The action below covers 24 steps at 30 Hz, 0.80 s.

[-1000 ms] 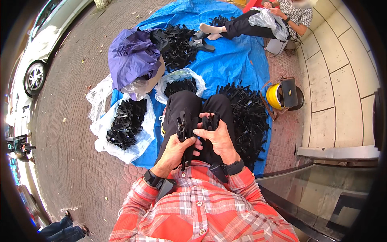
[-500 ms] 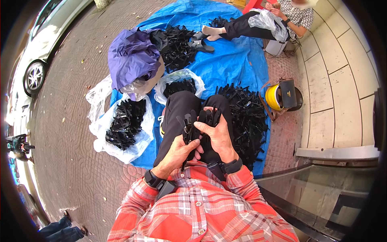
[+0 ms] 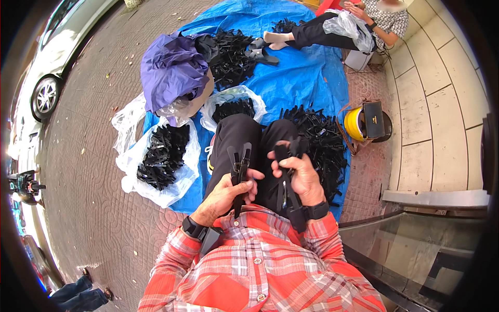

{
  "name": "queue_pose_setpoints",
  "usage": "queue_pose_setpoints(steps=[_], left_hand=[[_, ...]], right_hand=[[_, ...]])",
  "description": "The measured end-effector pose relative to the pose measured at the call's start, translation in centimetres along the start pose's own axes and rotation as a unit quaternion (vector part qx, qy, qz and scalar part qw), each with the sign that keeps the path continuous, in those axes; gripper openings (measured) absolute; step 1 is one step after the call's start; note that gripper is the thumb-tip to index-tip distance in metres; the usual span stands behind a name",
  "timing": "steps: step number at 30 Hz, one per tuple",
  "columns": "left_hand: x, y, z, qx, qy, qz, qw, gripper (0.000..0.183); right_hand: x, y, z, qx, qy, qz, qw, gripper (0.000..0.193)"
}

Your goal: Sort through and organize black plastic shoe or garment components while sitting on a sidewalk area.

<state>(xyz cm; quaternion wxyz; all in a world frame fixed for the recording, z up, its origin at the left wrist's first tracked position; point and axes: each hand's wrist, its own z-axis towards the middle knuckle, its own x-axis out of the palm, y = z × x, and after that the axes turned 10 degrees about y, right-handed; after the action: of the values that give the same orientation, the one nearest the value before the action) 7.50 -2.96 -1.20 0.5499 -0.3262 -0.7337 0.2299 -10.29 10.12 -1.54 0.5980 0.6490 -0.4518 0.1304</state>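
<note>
Above my lap, my left hand [image 3: 227,193] is closed on a few slim black strips [image 3: 240,162] with rounded ends; a small shiny metal part shows on them. Two of their tips spread apart in a V. To its right, my right hand [image 3: 305,179] grips a bunch of similar black strips [image 3: 283,155], some hanging down toward my wrist. The hands are apart. By my right knee lies a large heap of black strips [image 3: 319,138] on a blue tarp [image 3: 306,73]. Two clear plastic bags hold more: one bag [image 3: 179,190] to the left, another [image 3: 208,117] ahead.
A purple cloth [image 3: 171,73] covers a bulky container at the far left of the tarp. Another heap [image 3: 234,57] lies beyond, near a seated person's feet [image 3: 278,39]. A yellow bucket [image 3: 353,124] with a dark bag stands by the wall. A glass-topped case [image 3: 395,244] is at right.
My hands have moved apart, the right one shifting rightward with its bunch. The strips in my left hand now stand clear of the others.
</note>
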Motion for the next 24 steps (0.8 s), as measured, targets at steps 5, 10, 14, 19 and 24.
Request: queue_pose_setpoints(steps=[5, 10, 14, 19, 24], left_hand=[[0.8, -0.1, 0.1, -0.031, 0.039, 0.028, 0.998, 0.018], [0.6, -0.1, 0.3, -0.055, 0.111, 0.023, 0.992, 0.019], [-0.2, 0.2, 0.4, -0.114, 0.112, -0.04, 0.986, 0.022], [0.2, 0.5, 0.5, -0.109, 0.12, -0.093, 0.982, 0.025], [-0.1, 0.8, 0.4, -0.077, 0.085, -0.129, 0.985, 0.03]], right_hand=[[1.2, -1.5, 0.4, 0.064, 0.083, -0.002, 0.994, 0.05], [2.9, -1.4, 0.9, 0.083, 0.089, -0.018, 0.992, 0.062], [2.7, -1.1, 0.9, 0.088, 0.128, -0.041, 0.987, 0.064], [2.4, -0.8, 0.9, 0.028, 0.025, -0.054, 0.998, 0.055], [1.4, 0.5, 1.2, -0.058, -0.019, 0.056, 0.997, 0.05]])
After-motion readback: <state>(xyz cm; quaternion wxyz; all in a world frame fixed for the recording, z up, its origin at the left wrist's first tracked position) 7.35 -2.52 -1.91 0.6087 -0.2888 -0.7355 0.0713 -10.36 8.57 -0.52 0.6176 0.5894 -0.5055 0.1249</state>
